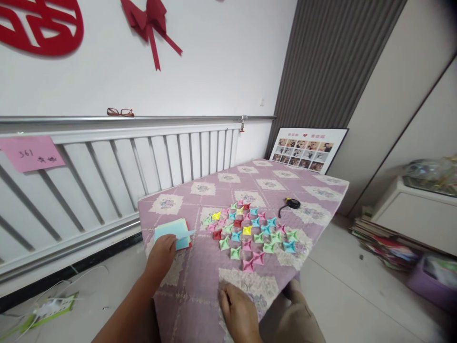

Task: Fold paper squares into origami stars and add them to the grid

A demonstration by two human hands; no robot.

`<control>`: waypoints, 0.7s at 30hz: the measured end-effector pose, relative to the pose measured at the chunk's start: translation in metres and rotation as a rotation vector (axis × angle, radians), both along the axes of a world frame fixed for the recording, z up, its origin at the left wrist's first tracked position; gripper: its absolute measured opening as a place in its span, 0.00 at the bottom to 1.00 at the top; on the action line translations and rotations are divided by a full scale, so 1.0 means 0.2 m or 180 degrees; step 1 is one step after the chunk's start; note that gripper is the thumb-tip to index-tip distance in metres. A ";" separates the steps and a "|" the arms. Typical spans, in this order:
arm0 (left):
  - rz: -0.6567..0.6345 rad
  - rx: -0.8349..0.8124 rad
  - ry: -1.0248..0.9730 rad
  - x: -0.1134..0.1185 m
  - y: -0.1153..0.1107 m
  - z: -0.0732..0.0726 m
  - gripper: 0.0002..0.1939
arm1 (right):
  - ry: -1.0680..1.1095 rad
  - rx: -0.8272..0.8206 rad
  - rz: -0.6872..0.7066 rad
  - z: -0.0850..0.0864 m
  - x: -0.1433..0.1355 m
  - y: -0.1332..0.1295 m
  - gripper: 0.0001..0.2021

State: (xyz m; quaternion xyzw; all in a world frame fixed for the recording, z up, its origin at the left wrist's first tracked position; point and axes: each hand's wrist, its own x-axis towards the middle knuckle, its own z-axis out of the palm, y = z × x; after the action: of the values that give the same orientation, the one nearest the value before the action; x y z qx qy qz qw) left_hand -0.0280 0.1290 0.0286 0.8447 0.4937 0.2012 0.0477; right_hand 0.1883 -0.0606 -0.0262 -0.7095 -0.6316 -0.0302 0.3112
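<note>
My left hand [166, 250] is over a stack of coloured paper on the near left of the table. Its fingers are pinched on a light blue sheet of paper [167, 229] at the top, and a corner of blue paper juts out to the right. Red and pale edges show beneath. My right hand [240, 307] rests curled on the tablecloth at the front edge, with nothing visible in it. Between and beyond the hands stand many small folded paper stars, among them a yellow one [247, 230], a pink one [248, 265] and a blue one [289, 246].
A black tape measure [293, 203] lies right of the folded pieces on the purple tablecloth [200, 281]. A photo board [303, 150] leans at the far end. Along the left runs a white radiator [143, 162] with glasses [120, 112] on the pipe above.
</note>
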 end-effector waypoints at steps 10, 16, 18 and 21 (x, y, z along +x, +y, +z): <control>-0.0738 0.0039 -0.0089 0.13 -0.41 -0.16 0.17 | 0.0027 -0.0024 0.0057 0.01 0.00 0.00 0.12; -0.0031 0.0310 -0.0246 0.03 -0.22 0.02 0.18 | 0.0066 -0.0006 0.0112 -0.01 0.02 0.01 0.14; 0.0246 0.0431 -0.0276 -0.03 -0.12 0.11 0.18 | 0.0052 -0.0022 0.0081 -0.01 0.02 0.01 0.14; 0.0458 0.0520 -0.0211 -0.07 0.00 0.19 0.20 | 0.0058 -0.0013 0.0078 -0.01 0.02 0.01 0.14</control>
State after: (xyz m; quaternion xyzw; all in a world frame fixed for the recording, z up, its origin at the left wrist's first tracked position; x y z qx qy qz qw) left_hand -0.0420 0.1281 0.0659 0.8010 0.5332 0.2716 -0.0196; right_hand 0.1918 -0.0586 -0.0289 -0.7026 -0.6374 -0.0186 0.3159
